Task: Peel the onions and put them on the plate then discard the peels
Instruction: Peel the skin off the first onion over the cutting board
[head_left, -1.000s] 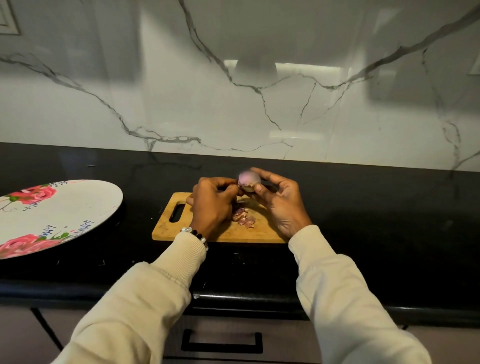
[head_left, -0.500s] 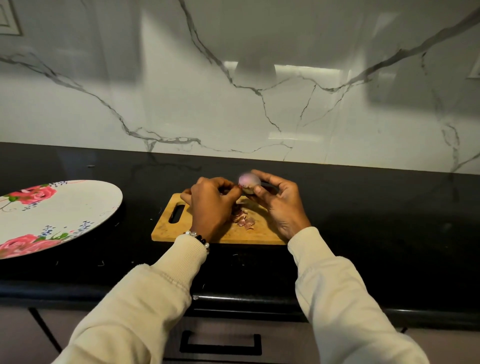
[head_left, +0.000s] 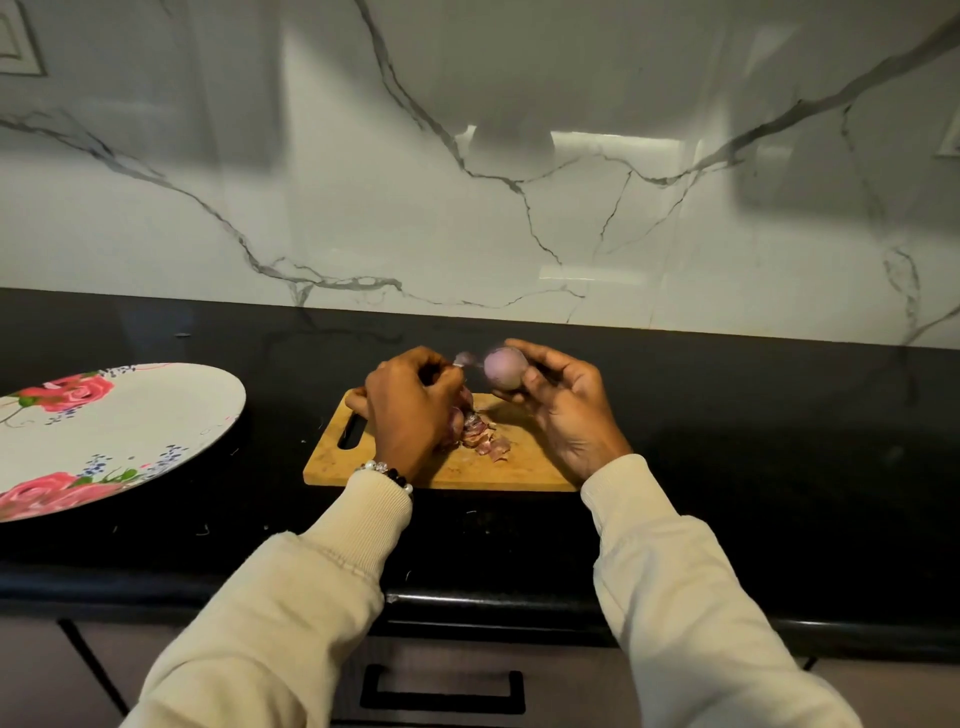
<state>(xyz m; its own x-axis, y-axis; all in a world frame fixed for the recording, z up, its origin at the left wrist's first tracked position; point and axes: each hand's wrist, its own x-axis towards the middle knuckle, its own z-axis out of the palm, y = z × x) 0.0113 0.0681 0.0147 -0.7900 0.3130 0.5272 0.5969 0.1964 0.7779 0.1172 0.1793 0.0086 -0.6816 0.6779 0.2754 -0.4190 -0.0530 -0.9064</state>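
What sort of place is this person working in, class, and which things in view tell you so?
Most likely a home kitchen: a dark countertop against a marble-look backsplash, a wooden cutting board with onion peels, and a drawer handle below.

Home kitchen: marble backsplash, black counter.

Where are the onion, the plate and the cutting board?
onion (head_left: 505, 368), head view, middle of its peeled side, held in the right hand (head_left: 569, 410).
plate (head_left: 171, 415), head view, bare white area near its right rim.
cutting board (head_left: 524, 467), head view, bare wood right of the peels.
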